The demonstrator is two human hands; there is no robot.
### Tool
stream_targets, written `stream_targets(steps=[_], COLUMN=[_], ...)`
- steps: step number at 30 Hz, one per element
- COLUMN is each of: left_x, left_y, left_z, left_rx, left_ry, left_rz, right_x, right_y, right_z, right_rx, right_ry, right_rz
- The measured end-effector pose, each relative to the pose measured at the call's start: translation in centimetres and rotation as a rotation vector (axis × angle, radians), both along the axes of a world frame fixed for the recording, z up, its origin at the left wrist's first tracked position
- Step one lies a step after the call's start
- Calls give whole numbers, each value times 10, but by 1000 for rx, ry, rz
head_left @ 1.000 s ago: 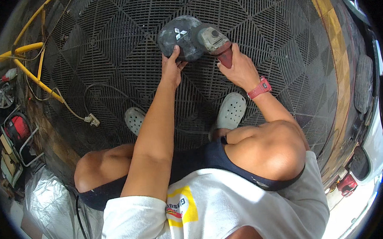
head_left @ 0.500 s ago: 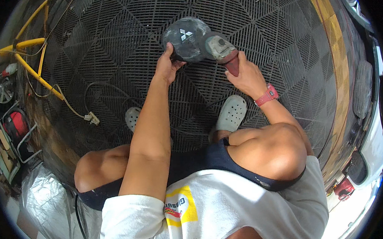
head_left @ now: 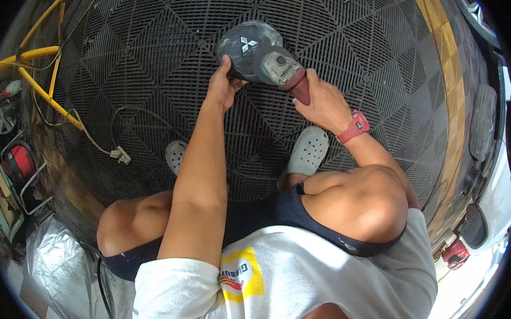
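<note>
A round black cover (head_left: 239, 55) with a small silver emblem and pale scuffs round its edge is held up over the floor. My left hand (head_left: 224, 87) grips its lower left edge, thumb on top and fingers underneath. My right hand (head_left: 325, 101) is wrapped round the red body of an angle grinder (head_left: 282, 68) with a grey head. The tool's round dark disc overlaps the cover's lower right side; whether it presses on the surface I cannot tell. A red watch is on my right wrist.
Dark slatted floor tiles (head_left: 163, 54) lie beneath, with a yellow strip (head_left: 450, 68) at right. A yellow tubular frame (head_left: 47, 98) and a cable with a pale connector (head_left: 120, 155) are at left. My shoes (head_left: 309, 151) stand just nearer than the cover. Silver sheeting (head_left: 59, 268) lies lower left.
My right hand has moved the grinder leftward and slightly nearer me, so its disc covers more of the round cover. My left hand keeps its hold almost in place.
</note>
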State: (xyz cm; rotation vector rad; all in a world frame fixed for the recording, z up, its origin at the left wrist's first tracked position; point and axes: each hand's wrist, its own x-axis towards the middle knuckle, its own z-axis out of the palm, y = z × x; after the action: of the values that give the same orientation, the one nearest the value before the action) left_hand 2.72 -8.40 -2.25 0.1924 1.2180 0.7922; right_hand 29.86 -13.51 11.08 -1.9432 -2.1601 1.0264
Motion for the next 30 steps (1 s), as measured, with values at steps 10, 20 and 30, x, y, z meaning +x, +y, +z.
stream_targets(steps=[10,20,30], left_x=[-1,-3,-1], left_y=[1,0,-1], left_z=[-3,-6,2], left_rx=[-6,13,-2], left_ry=[-21,-27,-23], left_rz=[-10,-5,25], right_x=[1,-8,18], right_y=[1,11,-7], right_z=[4,1,-3], right_rx=[13,10,-55], right_ry=[34,36,-50], right_rz=[-37,14,-97])
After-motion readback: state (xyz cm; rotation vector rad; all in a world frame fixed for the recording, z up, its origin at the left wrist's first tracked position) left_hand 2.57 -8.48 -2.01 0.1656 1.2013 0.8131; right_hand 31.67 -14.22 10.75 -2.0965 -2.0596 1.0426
